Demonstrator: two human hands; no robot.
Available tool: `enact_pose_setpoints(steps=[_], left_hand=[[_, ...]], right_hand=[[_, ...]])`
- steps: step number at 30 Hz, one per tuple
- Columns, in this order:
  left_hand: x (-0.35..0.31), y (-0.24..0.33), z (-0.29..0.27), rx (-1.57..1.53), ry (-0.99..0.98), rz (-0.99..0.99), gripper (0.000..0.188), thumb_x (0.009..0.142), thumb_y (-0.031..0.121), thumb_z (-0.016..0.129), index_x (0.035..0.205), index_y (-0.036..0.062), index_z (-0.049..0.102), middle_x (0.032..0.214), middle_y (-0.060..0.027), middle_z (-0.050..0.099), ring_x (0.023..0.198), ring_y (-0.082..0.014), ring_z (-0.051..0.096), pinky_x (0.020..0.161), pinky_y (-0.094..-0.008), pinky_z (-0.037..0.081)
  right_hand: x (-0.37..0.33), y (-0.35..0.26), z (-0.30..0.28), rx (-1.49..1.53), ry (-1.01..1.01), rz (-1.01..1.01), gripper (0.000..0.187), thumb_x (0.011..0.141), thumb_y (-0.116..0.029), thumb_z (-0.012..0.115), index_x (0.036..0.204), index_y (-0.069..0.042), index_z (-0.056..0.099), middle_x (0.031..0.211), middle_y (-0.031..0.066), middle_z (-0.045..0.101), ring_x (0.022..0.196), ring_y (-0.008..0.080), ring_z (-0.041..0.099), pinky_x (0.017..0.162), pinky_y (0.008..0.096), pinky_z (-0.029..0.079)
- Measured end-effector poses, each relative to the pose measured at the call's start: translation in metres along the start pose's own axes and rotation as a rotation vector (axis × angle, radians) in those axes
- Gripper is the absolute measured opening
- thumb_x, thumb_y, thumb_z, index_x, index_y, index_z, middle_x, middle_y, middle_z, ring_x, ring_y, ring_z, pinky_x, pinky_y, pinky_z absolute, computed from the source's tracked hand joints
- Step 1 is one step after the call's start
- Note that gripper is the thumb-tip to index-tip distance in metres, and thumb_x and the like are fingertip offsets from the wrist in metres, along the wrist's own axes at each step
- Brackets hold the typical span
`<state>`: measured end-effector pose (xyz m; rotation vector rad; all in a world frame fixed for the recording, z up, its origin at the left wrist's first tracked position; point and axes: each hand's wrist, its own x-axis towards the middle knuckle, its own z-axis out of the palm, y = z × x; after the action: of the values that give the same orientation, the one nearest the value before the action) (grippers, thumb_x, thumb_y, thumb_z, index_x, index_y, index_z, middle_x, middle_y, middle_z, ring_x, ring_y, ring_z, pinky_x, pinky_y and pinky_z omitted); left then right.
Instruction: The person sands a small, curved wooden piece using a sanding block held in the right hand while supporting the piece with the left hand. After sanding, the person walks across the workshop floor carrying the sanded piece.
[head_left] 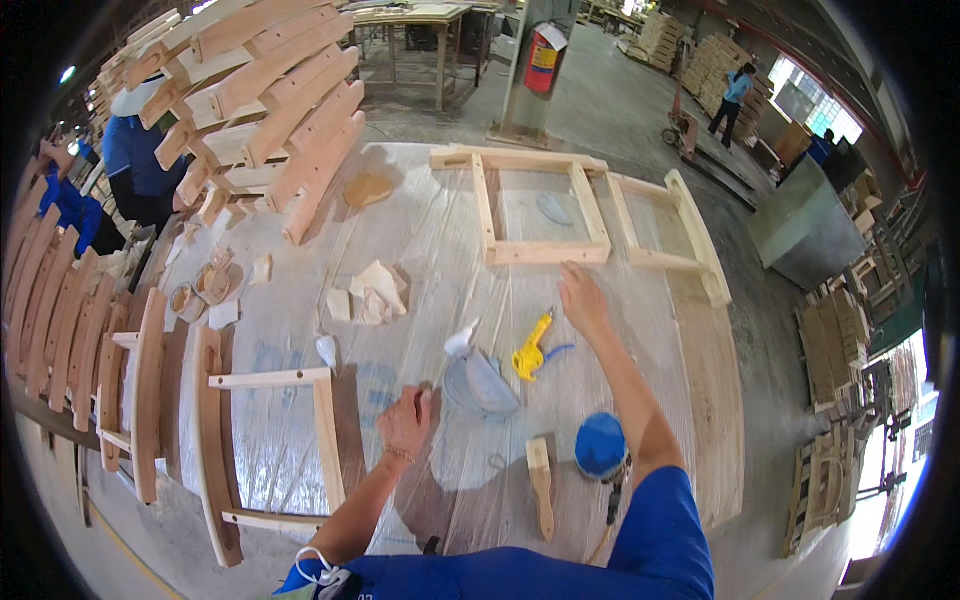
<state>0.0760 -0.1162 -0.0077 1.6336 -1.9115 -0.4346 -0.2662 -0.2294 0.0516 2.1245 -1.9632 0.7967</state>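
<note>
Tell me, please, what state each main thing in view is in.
Left hand: fingers curled, nothing visible in it
Right hand: fingers extended, by the wooden frame
Wooden frame: four sides joined, lying flat
Yellow air gun: lying down, unheld
Brush: lying flat, unheld
Blue round tool: unheld
Plastic sheet: spread out, wrinkled
Pale scrap: crumpled
Fire extinguisher: upright

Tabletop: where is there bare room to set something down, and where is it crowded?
Free: the tabletop's right edge, this side of the far frames; also the plastic sheet between those and the crumpled cream sheet. Crowded: upper left, with stacked wooden parts.
</note>
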Motion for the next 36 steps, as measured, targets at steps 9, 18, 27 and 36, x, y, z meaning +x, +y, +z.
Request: enact_pose_setpoints(steps=[9,18,27,36], left_hand=[[0.002,-0.002,-0.007,0.06,-0.076,-0.124,0.02,0.087,0.031,0.051,0.087,0.0117,0.055,0.061,-0.0112,0.06,0.057,-0.0296,0.06,0.052,-0.0418,0.044],[-0.002,-0.004,-0.017,-0.02,-0.085,-0.069,0.021,0.091,0.03,0.047,0.088,0.0091,0.05,0.057,-0.0085,0.057,0.051,-0.0262,0.058,0.043,-0.0366,0.043],[0.001,-0.002,-0.005,-0.116,-0.143,-0.089,0.024,0.091,0.033,0.042,0.089,0.0117,0.053,0.066,-0.012,0.059,0.059,-0.0328,0.059,0.054,-0.0429,0.046],[-0.004,-0.001,-0.014,-0.417,-0.065,-0.123,0.018,0.088,0.028,0.053,0.094,0.0114,0.055,0.068,-0.0066,0.06,0.062,-0.0206,0.06,0.055,-0.032,0.046]], right_hand=[[0.142,0.052,0.142,-0.039,-0.23,0.394,0.059,0.087,-0.025,0.05,0.137,-0.002,0.028,0.141,0.0182,0.031,0.131,0.0309,0.027,0.109,0.0397,0.021],[0.15,0.083,0.142,-0.46,-0.221,0.172,0.035,0.086,-0.032,0.049,0.1,-0.002,0.06,0.098,0.0208,0.061,0.083,0.0399,0.059,0.071,0.0454,0.047],[0.067,0.001,0.035,1.301,0.109,0.768,0.019,0.089,-0.026,0.05,0.084,-0.009,0.057,0.077,0.0023,0.055,0.066,0.0137,0.052,0.055,0.0292,0.044],[-0.098,-0.169,-0.033,1.906,-0.024,0.856,0.015,0.084,-0.004,0.057,0.098,-0.006,0.051,0.093,0.0104,0.062,0.083,0.0228,0.063,0.071,0.0349,0.054]])
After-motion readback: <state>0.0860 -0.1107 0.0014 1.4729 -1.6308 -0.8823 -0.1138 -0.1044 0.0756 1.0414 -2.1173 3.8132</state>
